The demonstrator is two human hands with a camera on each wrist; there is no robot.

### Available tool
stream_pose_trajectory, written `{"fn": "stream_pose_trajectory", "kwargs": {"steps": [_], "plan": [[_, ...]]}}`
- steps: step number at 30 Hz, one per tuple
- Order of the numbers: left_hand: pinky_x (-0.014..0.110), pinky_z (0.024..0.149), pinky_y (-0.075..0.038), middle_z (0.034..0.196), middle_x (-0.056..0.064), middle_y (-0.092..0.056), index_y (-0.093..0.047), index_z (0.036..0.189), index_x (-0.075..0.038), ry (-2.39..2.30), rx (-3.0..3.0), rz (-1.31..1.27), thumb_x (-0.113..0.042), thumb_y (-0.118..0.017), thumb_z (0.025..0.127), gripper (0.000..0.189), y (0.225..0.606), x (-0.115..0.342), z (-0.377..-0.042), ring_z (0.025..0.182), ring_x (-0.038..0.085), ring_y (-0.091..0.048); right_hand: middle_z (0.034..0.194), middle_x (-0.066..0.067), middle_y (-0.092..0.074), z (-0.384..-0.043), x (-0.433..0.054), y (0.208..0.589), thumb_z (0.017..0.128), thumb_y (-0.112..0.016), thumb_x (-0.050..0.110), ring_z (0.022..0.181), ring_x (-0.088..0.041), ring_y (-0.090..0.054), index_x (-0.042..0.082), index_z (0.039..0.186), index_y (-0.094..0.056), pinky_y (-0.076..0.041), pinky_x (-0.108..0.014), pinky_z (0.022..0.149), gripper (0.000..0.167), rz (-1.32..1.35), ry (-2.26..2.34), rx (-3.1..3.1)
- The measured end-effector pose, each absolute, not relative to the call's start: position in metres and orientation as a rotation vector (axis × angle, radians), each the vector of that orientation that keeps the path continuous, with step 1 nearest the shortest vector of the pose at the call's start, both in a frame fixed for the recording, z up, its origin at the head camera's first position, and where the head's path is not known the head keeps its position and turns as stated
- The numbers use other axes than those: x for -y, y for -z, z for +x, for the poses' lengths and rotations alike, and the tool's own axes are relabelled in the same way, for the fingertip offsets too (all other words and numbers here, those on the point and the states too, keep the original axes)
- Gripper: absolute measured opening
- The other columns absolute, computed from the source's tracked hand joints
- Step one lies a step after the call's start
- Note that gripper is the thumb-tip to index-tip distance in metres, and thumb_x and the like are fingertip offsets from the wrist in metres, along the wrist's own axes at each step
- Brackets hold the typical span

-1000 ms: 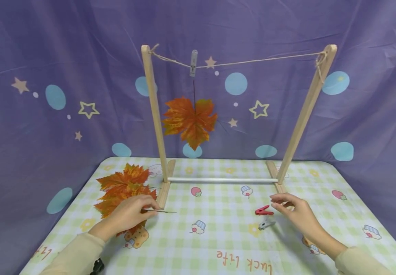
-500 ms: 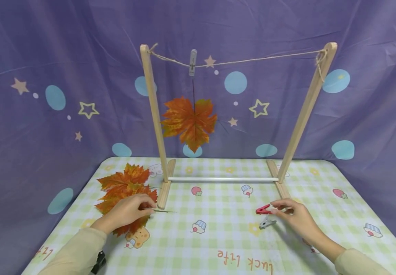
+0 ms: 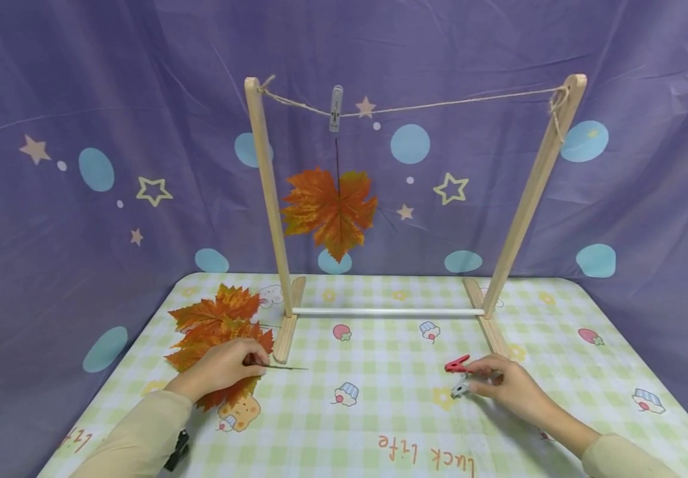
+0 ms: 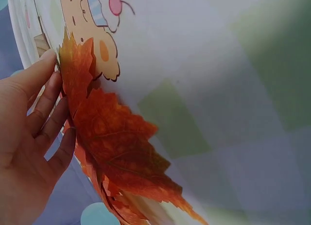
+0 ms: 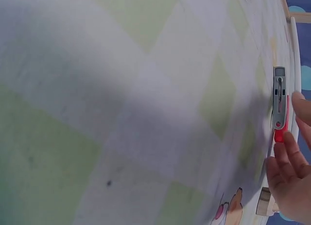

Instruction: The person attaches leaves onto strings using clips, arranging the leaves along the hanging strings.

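Note:
My left hand (image 3: 227, 364) pinches the thin dark stem (image 3: 287, 367) of an orange maple leaf between thumb and index finger. Below and behind that hand, overlapping maple leaves (image 3: 209, 348) lie on the table; the left wrist view shows the orange leaf (image 4: 114, 132) against the fingers. On the right, my right hand (image 3: 514, 385) is at two clothespins, thumb and index fingertips spread apart. A grey clothespin (image 3: 459, 386) lies nearest the thumb, its rear end partly hidden. Just behind it is a red clothespin (image 3: 457, 364). In the right wrist view the grey clothespin (image 5: 279, 98) overlaps the red one.
A wooden frame (image 3: 525, 199) stands at the back, with a string (image 3: 439, 106) between its posts and a white rod (image 3: 386, 311) low down. Another grey clothespin (image 3: 336, 109) holds a hanging maple leaf (image 3: 338, 216) on the string. A checked cloth (image 3: 296, 438) covers the table.
My right hand has moved down and slightly left, from beside the red clothespin to the grey one. The left hand has shifted only slightly, still pinching the stem.

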State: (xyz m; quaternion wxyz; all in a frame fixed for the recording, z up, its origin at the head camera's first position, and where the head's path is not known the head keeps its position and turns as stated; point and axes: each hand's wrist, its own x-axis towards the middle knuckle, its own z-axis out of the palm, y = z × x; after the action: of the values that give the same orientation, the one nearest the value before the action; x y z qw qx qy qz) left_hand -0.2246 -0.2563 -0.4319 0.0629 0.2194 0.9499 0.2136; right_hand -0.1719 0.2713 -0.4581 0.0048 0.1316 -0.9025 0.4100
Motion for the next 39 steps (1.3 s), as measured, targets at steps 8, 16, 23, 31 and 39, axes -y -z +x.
{"fn": "stream_pose_trajectory", "kwargs": {"steps": [8, 16, 23, 31, 39], "plan": [[0.031, 0.069, -0.047, 0.082, -0.017, -0.058, -0.069, 0.087, -0.027, -0.588, -2.898, 0.698, -0.022, -0.077, 0.088, 0.010, 0.4358, 0.2553, -0.2296, 0.075, 0.001, -0.054, 0.090, -0.001, -0.053, -0.1727, -0.2690, 0.4640, 0.077, -0.084, 0.014, 0.081, -0.012, -0.048, 0.007, 0.113, -0.073, -0.045, -0.026, 0.070, 0.037, 0.505, -1.239, 2.840], [0.032, 0.068, -0.045, 0.078, -0.016, -0.058, -0.068, 0.083, -0.027, -0.616, -2.883, 0.681, -0.023, -0.076, 0.089, 0.010, 0.4351, 0.2523, -0.2301, 0.072, 0.002, -0.053, 0.092, -0.002, -0.053, -0.1726, -0.2677, 0.4674, 0.077, -0.083, 0.010, 0.083, -0.013, -0.045, 0.008, 0.112, -0.073, -0.043, -0.026, 0.071, 0.036, 0.505, -1.242, 2.849], [0.032, 0.067, -0.044, 0.078, -0.016, -0.058, -0.067, 0.082, -0.027, -0.603, -2.878, 0.687, -0.023, -0.075, 0.089, 0.011, 0.4356, 0.2512, -0.2300, 0.072, 0.001, -0.052, 0.093, -0.002, -0.053, -0.1725, -0.2699, 0.4667, 0.077, -0.083, 0.013, 0.084, -0.014, -0.046, 0.010, 0.111, -0.072, -0.044, -0.027, 0.072, 0.035, 0.523, -1.220, 2.872], [0.029, 0.066, -0.044, 0.077, -0.016, -0.057, -0.065, 0.081, -0.027, -0.597, -2.866, 0.750, -0.026, -0.075, 0.089, 0.013, 0.4363, 0.2531, -0.2298, 0.071, 0.000, -0.052, 0.092, -0.002, -0.053, -0.1747, -0.2693, 0.4641, 0.076, -0.084, 0.015, 0.084, -0.016, -0.047, 0.010, 0.106, -0.072, -0.044, -0.028, 0.072, 0.033, 0.496, -1.238, 2.881], [0.030, 0.066, -0.044, 0.079, -0.016, -0.058, -0.064, 0.082, -0.027, -0.589, -2.862, 0.699, -0.026, -0.071, 0.091, 0.012, 0.4305, 0.2553, -0.2287, 0.071, 0.002, -0.051, 0.094, -0.003, -0.056, -0.1749, -0.2719, 0.4587, 0.078, -0.084, 0.020, 0.083, -0.017, -0.049, 0.009, 0.107, -0.073, -0.047, -0.027, 0.070, 0.033, 0.519, -1.249, 2.865]]}}
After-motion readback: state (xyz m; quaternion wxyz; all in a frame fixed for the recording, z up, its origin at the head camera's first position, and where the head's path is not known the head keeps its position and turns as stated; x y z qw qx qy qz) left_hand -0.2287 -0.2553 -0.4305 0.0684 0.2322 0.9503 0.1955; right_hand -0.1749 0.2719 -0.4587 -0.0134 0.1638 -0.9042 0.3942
